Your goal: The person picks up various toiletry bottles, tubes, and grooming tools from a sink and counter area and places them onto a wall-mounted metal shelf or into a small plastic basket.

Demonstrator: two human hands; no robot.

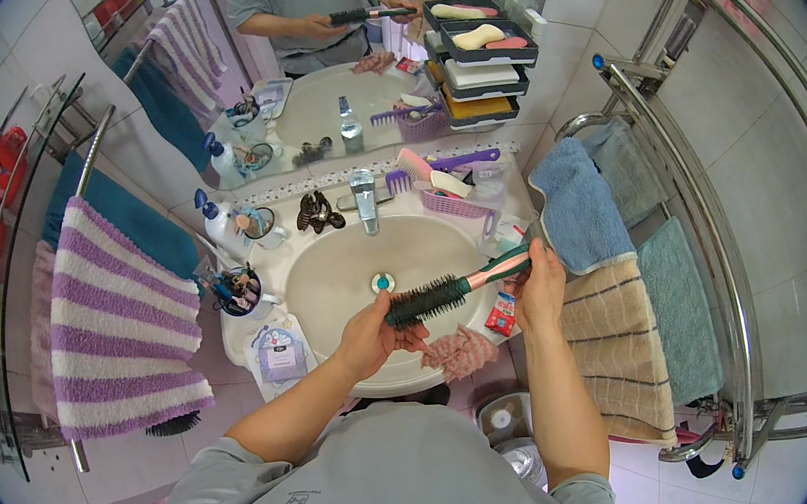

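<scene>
A round hairbrush (435, 301) with black bristles and a green and rose-gold handle is held slantwise above the washbasin (344, 245). My right hand (543, 284) grips the handle's end. At the bristled end, my left hand (370, 335) has its fingers around the brush tip. Just below the brush, a crumpled pink-and-white cloth (463, 354) hangs over the basin's front rim. Beside my right hand lies a small red packet (501, 314) with writing on it. The chrome faucet (365, 198) stands behind the brush at the back of the basin.
A purple basket (455, 204) holds combs and brushes behind the basin. Black hair claws (319, 213), a pump bottle (226, 223) and a mug of small items (240, 291) stand leftward. Stacked soap trays (484, 54) are fixed on the mirror. Towels hang left and right, including a striped towel (126, 324).
</scene>
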